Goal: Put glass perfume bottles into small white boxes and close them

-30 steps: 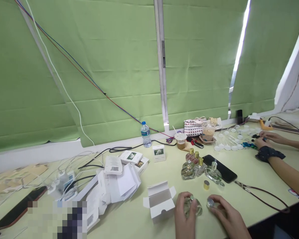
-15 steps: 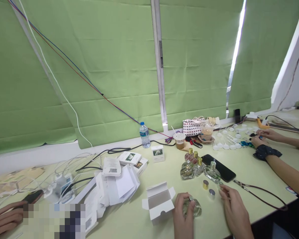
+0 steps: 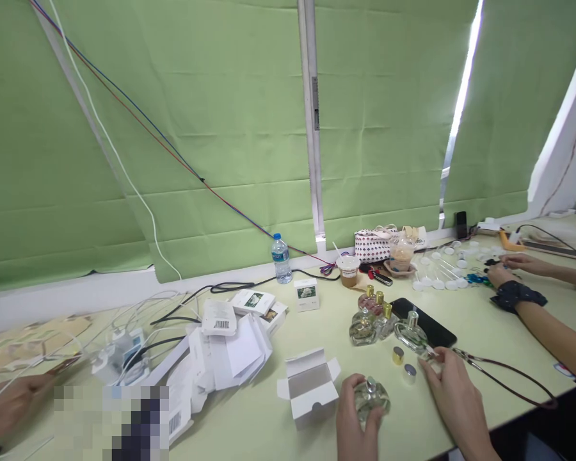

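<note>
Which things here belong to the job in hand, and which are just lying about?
Likely the job:
glass bottle, in left hand
gold cap and silver cap, near right hand
open white box
other glass bottles

Seemingly lying about:
water bottle
drink cup
black phone

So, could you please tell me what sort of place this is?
Probably a shared workroom or small office, though I cannot be sure. Glass bottles and an open box are on the table, another person's hand is farther along on the right, and green blinds hang behind.
</note>
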The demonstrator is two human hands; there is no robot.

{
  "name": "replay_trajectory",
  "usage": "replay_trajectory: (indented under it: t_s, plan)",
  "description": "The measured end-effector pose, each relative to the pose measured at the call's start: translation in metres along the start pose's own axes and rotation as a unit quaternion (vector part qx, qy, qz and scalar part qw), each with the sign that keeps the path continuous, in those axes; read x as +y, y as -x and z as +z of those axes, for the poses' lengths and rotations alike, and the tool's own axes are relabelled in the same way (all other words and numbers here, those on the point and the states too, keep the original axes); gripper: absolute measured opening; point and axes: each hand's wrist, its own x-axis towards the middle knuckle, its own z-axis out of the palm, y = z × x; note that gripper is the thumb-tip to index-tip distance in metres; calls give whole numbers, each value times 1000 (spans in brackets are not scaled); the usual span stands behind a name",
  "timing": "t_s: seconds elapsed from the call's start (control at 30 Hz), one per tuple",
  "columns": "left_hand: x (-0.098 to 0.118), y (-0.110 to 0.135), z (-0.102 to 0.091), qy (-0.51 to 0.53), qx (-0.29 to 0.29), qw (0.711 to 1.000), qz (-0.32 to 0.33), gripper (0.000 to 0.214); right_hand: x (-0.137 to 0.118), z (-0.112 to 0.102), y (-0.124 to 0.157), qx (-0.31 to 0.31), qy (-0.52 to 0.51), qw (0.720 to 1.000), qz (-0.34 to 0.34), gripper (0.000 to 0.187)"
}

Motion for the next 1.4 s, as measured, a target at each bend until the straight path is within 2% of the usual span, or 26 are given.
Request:
replay_trajectory:
  t_s: [0.23,0.33,0.4,0.47,0.53,0.6,0.77,0.9,1.03,1.2,1.4]
  plan:
    - [-1,-3,-1,-2,3,1000,14,35,0,-1,-6,4,-10,1000,-4,35]
    - [-1,-3,-1,9,-2,1000,26,33,-11,-5,8,43,-110,993,30,47]
    - [0,-3,0,13,0,1000,29,34,-25,-6,22,42,-257,965,26,51]
    - [2,-3,0,16,-4,999,30,33,-41,-4,36,-35,-368,929,-3,48]
    - [4,-3,1,21,-15,999,37,30,-54,2,47,-92,-424,901,-17,43]
    - [5,-3,0,27,-30,998,47,30,-62,8,52,-114,-449,886,-23,39]
    - [4,-4,-2,22,-32,998,46,30,-66,16,54,-115,-428,893,-74,30]
    - [5,-4,-1,43,-31,998,34,34,-67,13,55,-81,-371,908,-178,21]
    - [5,-4,0,55,-31,998,25,34,-66,12,57,-46,-332,903,-268,19]
    - [4,-4,0,60,-29,997,27,32,-59,18,58,-31,-306,895,-324,23]
    - [3,-4,0,47,-34,998,26,31,-51,25,58,-16,-277,891,-358,26]
